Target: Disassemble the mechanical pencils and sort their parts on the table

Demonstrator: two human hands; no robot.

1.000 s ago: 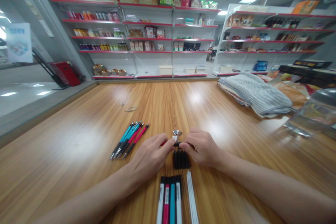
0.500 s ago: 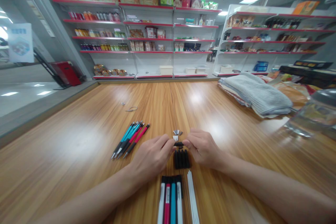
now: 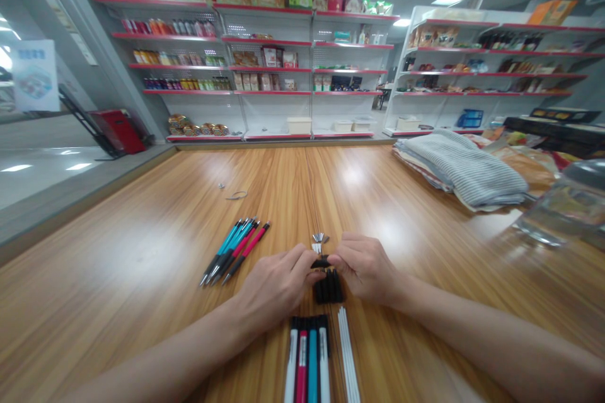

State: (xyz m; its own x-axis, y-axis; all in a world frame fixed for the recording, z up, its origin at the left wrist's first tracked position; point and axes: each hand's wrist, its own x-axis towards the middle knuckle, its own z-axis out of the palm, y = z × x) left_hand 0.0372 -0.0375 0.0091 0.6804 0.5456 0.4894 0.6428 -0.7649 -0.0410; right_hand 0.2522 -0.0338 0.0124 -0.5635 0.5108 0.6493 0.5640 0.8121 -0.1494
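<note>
Between my two hands a short black pen grip (image 3: 321,262) is held roughly level. My left hand (image 3: 278,280) pinches its left end, and my right hand (image 3: 366,267) has its fingers closed on the right end. Just below it, several more black grips (image 3: 328,288) lie side by side on the table, partly covered by my left fingers. Small silver pen tips (image 3: 319,238) and little white parts (image 3: 316,248) lie right beyond the held piece. Nearer to me are pen barrels (image 3: 312,359) in white, pink and blue, with thin white refills (image 3: 348,356) to their right.
Several blue and pink pens (image 3: 235,252) lie left of my hands. Farther back is a thin ring (image 3: 236,195). Folded striped cloth (image 3: 466,167) and a clear jar (image 3: 562,208) stand at the right. Stocked shelves (image 3: 269,67) rise behind the wooden table (image 3: 142,252).
My left fingers have shifted slightly, with a fingertip now lower over the row of black grips. The held grip stays between both hands and is tilted a little differently.
</note>
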